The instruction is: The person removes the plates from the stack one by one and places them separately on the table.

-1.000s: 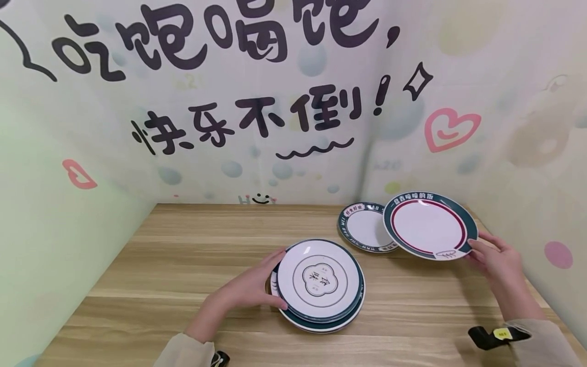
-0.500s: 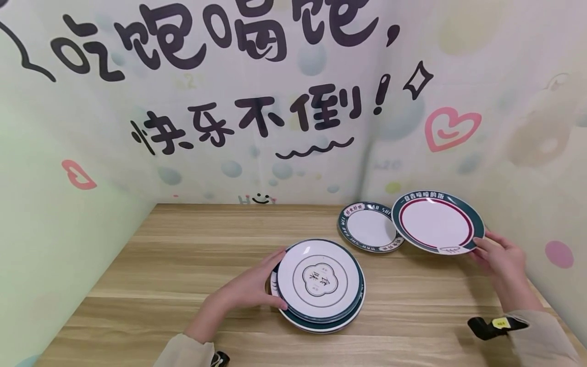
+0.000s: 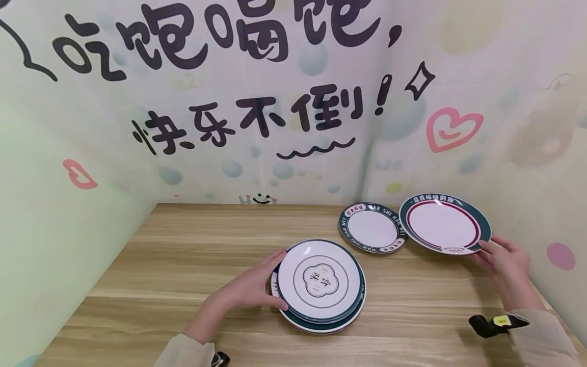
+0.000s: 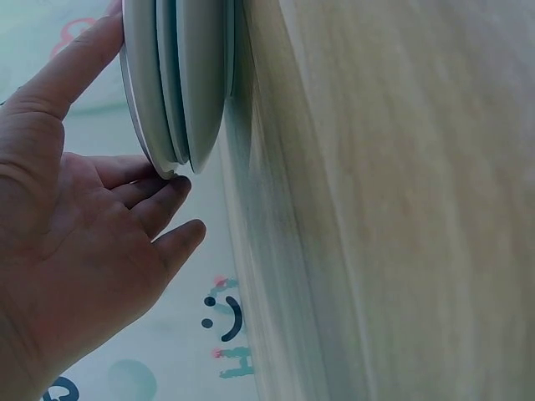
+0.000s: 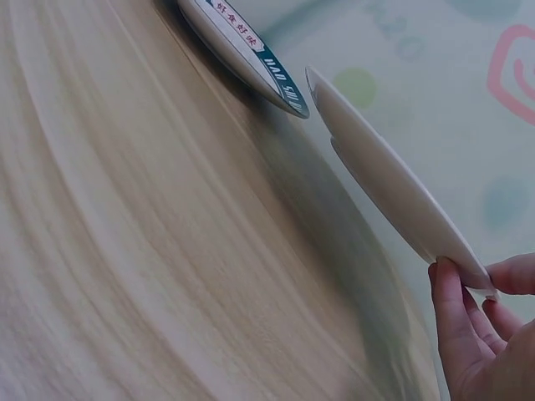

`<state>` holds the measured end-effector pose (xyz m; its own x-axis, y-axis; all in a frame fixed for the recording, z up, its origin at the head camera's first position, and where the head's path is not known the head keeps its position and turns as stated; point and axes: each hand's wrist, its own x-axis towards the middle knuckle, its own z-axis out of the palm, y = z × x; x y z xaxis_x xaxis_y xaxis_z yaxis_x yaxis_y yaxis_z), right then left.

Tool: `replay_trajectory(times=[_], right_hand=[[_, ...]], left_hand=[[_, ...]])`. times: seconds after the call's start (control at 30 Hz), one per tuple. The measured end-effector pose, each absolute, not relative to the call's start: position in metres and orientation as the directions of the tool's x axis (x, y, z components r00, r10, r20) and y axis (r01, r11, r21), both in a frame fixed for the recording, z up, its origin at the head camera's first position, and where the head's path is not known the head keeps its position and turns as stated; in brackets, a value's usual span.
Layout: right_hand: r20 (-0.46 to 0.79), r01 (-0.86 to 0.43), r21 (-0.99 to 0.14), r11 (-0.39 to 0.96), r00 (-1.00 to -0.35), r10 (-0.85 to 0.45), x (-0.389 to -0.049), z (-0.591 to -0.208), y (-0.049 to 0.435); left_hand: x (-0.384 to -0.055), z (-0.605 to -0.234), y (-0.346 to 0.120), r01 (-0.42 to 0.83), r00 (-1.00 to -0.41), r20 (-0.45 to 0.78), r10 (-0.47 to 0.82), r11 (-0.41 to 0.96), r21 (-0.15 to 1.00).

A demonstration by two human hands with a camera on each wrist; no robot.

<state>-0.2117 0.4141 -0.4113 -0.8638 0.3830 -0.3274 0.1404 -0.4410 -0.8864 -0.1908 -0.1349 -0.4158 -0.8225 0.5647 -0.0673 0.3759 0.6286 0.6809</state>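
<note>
My right hand [image 3: 503,262] pinches the rim of a white plate [image 3: 442,224] with a green border and a red ring, thumb above and fingers beneath. This plate is tilted, and the right wrist view shows its white underside [image 5: 393,188] above the table. My left hand [image 3: 252,285] rests against the left rim of a stack of plates [image 3: 319,280]; its thumb and fingers are spread along the edge. The top plate is upside down, with a flower-shaped mark on its base. In the left wrist view, the fingers [image 4: 142,196] touch the stacked rims [image 4: 171,83].
A smaller green-rimmed plate [image 3: 372,228] lies face up at the back right, left of the held plate. The wooden table [image 3: 192,244] meets a printed wall sheet [image 3: 257,173] behind and side panels at left and right.
My right hand has moved the red-ringed plate to the right, uncovering the smaller plate's right side. My left hand and the stack have stayed in place.
</note>
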Motion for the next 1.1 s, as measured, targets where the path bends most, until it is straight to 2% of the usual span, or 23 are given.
replay_trajectory(times=[0.33,0.57,0.83,1.1], right_hand=[[-0.340,0.128,-0.876,-0.464,-0.847,0.408,-0.214,-0.418,0.418],[-0.391,0.207,-0.891,-0.405,-0.802,0.451,-0.215,-0.419,0.419],[-0.422,0.218,-0.877,-0.428,-0.776,0.468,-0.217,-0.419,0.421],[-0.436,0.220,-0.861,-0.458,-0.784,0.442,-0.218,-0.423,0.425]], left_hand=[[-0.191,-0.418,-0.136,0.371,-0.824,-0.072,0.561,0.632,0.680],[-0.191,-0.417,-0.135,0.385,-0.816,-0.047,0.575,0.603,0.699],[-0.192,-0.417,-0.135,0.386,-0.817,-0.049,0.575,0.608,0.694],[-0.192,-0.418,-0.135,0.379,-0.818,-0.057,0.572,0.611,0.695]])
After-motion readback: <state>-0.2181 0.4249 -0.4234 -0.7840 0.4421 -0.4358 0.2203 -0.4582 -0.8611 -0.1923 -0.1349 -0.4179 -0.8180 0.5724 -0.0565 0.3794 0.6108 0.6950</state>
